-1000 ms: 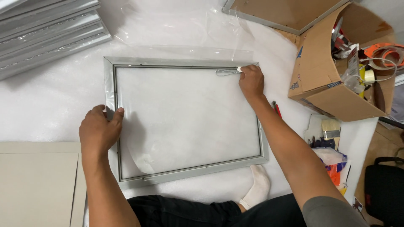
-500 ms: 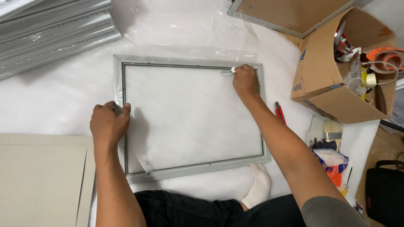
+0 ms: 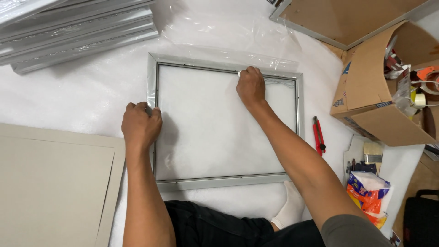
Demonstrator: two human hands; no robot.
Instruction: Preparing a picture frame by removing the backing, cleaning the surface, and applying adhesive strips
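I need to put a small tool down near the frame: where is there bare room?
Bare white padding lies between the stacked silver frame lengths and the left hand, above the grey cardboard sheet. Right of the silver rectangular frame it is crowded: red utility knife, brown cardboard box, paintbrush.

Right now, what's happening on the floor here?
A person sits over a silver picture frame lying flat on white padding. The left hand presses the frame's left rail; the right hand holds a small white object at the top rail's inner edge. A red utility knife lies beside the frame, untouched.
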